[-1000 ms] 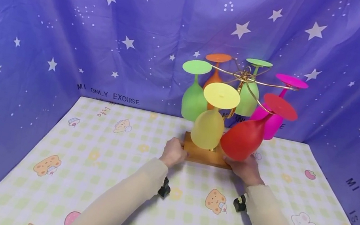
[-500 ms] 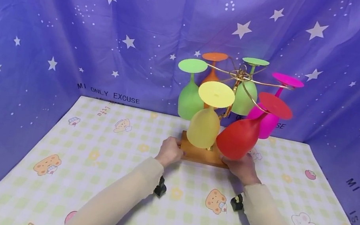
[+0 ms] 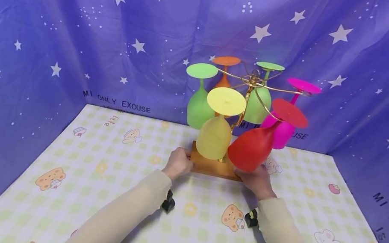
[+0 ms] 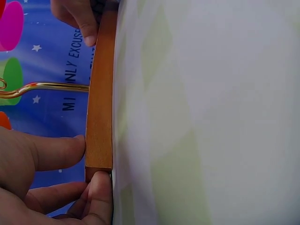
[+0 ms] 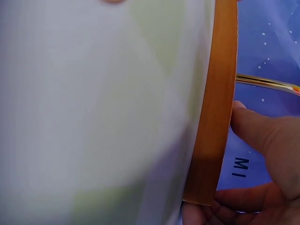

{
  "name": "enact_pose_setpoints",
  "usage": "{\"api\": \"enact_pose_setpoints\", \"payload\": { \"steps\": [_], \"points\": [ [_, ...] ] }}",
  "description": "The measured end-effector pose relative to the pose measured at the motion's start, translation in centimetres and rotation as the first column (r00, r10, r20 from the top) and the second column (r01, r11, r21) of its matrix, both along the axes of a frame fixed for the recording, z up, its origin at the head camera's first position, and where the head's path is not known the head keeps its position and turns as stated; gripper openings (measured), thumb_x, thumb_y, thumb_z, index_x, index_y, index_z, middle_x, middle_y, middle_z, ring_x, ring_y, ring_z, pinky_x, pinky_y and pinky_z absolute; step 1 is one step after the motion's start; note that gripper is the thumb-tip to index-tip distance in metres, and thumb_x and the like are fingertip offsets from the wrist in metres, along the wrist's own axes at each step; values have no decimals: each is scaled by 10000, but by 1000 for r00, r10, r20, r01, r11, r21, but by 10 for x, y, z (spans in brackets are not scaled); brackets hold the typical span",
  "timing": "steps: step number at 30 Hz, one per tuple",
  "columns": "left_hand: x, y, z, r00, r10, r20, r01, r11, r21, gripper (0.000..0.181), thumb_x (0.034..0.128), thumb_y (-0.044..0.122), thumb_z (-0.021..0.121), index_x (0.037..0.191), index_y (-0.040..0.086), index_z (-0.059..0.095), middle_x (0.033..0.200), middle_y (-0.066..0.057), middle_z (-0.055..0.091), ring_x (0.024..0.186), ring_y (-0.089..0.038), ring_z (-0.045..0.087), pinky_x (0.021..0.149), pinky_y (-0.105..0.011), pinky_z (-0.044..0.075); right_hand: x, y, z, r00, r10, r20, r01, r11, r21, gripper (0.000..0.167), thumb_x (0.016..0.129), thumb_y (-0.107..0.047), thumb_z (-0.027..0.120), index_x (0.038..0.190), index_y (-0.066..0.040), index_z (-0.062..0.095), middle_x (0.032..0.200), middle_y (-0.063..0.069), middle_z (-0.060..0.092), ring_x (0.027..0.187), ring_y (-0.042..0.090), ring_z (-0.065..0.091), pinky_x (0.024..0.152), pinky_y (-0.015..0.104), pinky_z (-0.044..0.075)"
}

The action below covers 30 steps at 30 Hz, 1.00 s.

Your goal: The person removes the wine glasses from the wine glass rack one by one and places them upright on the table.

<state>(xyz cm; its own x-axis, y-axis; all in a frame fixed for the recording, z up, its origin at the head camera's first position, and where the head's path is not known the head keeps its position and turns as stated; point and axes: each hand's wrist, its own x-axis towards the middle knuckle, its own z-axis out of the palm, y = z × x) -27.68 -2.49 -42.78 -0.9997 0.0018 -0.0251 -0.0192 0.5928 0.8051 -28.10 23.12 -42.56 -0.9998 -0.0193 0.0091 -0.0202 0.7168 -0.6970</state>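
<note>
A wooden base [image 3: 209, 167] with a curved gold metal stand [image 3: 254, 80] bears several upside-down goblets: yellow [image 3: 214, 138], red [image 3: 252, 148], magenta [image 3: 283, 135], green and orange. The red goblet hangs tilted. The left hand [image 3: 178, 164] grips the base's left end; in the left wrist view its thumb lies on top of the wood [image 4: 101, 103] and its fingers are curled at the end. At the right end, the right hand [image 3: 256, 180] holds the base, thumb on top of the wood [image 5: 215, 103], fingers by the end, partly under the red goblet in the head view.
A checked cloth with cartoon prints covers the table [image 3: 116, 207]. Behind and at both sides hangs a blue curtain [image 3: 173, 18] with white stars and lettering. The goblets stand out wide above the base, near the back curtain.
Both hands and the base with its stand and goblets have moved to the left across the table. The grip on each end looks the same.
</note>
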Motion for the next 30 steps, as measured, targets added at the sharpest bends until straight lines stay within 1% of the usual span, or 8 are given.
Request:
{"api": "enact_pose_setpoints", "payload": {
  "steps": [4, 9, 14, 20, 25, 30],
  "points": [
    [0, -3, -1, 1000, 3, -10, -3, 1000, -6, 301, 777, 72, 751, 1070, 11, 717, 937, -84, 683, 879, -211, 591, 784, -336, 505, 0, -3, -1, 1000, 4, -15, -4, 1000, 24, 320, 835, -245, 705, 1090, -106, 571, 981, 97, 605, 935, 281, 517, 850, 437, 424],
    [-1, -6, -2, 1000, -7, -12, 7, 1000, -2, 274, 769, 63, 749, 1038, 16, 728, 863, -78, 672, 821, -210, 574, 734, -321, 493, 1, -6, -1, 1000, -1, -30, 2, 999, 49, 310, 830, -238, 708, 1078, -102, 581, 955, 93, 608, 907, 271, 521, 824, 423, 426],
    [0, -9, -2, 1000, -5, -3, 5, 1000, 8, 292, 761, 51, 754, 1047, 5, 719, 889, -82, 683, 828, -208, 598, 729, -317, 507, 1, -9, -2, 999, 7, -32, -5, 997, 73, 288, 833, -254, 710, 1055, -109, 596, 920, 82, 613, 888, 262, 528, 812, 419, 437],
    [0, -11, 0, 1000, -13, 0, 13, 1000, 3, 277, 753, 41, 749, 1026, 2, 722, 813, -56, 649, 774, -196, 552, 675, -289, 468, 1, -13, -1, 1000, 1, -23, 1, 998, 63, 225, 833, -234, 701, 1006, -131, 602, 851, 65, 610, 849, 259, 536, 783, 393, 439],
    [1, -14, -1, 1000, -9, 2, 9, 1000, 8, 290, 750, 37, 751, 1036, -1, 718, 818, -52, 645, 763, -187, 543, 662, -279, 461, 2, -16, -1, 1000, -7, -2, 7, 999, 39, 211, 834, -225, 698, 1007, -138, 612, 845, 57, 610, 853, 255, 534, 792, 397, 441],
    [1, -18, -1, 1000, -12, 0, 12, 1000, 17, 292, 749, 36, 751, 1036, -1, 716, 804, -43, 638, 750, -176, 538, 665, -275, 459, 1, -18, 0, 1000, 12, -22, -10, 999, 49, 208, 832, -213, 701, 999, -125, 615, 841, 60, 611, 844, 255, 540, 784, 392, 449]
  ]
}}
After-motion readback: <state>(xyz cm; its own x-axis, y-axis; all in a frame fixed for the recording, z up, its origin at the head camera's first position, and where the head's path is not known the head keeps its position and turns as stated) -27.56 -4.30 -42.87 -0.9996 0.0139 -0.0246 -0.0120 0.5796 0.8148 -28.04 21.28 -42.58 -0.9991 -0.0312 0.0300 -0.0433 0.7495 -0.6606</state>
